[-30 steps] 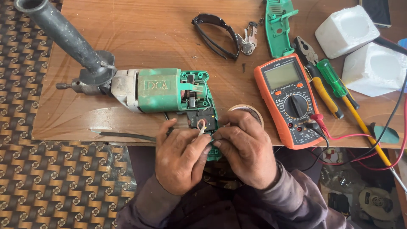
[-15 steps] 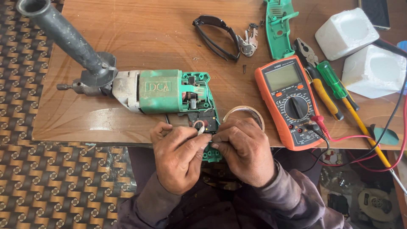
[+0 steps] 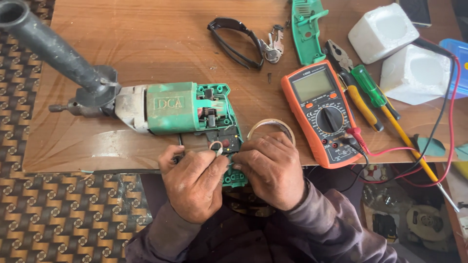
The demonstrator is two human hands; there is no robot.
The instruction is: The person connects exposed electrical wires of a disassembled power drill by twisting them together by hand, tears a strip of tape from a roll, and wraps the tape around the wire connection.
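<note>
A green electric drill lies on the wooden table with its handle shell off and the wiring exposed. A long grey side handle sticks out to the upper left. My left hand pinches a small metal ring part at the open handle. My right hand presses on the handle's lower end beside it, fingers curled onto the green shell. A roll of clear tape sits just beyond my right hand.
An orange multimeter with red and black leads lies to the right. Pliers, a green screwdriver, the green drill cover, black glasses, keys and two white foam blocks lie beyond. Patterned floor at left.
My hands have shifted slightly at the drill handle; the left fingers now hold the small ring up nearer the opening. The drill and tools have stayed put.
</note>
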